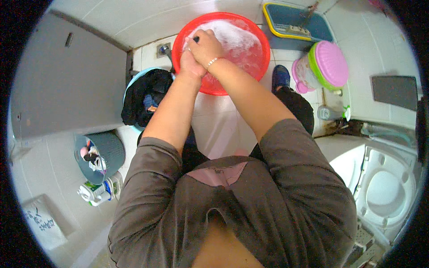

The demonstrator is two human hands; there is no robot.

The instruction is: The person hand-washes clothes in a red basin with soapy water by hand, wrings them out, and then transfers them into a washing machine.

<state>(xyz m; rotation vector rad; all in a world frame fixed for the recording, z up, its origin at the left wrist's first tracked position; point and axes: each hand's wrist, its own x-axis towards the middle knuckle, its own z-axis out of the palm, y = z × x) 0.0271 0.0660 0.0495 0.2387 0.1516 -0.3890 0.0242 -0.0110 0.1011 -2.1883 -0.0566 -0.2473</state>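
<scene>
A red plastic basin stands on the floor before me, with water and white suds inside. My right hand is closed over the left part of the basin, and a small black item, perhaps cloth, pokes out between its fingers. Pressed against it from below and the left is my left hand, its fingers largely covered by the right. What lies between the two palms is hidden. A beaded bracelet circles my right wrist.
Left of the basin, a light-blue tub holds dark clothes, beside a floor drain. A grey laundry basket and bottles stand lower left. Rightward are a blue-grey bin, a pink-lidded bucket, a spray bottle and a toilet.
</scene>
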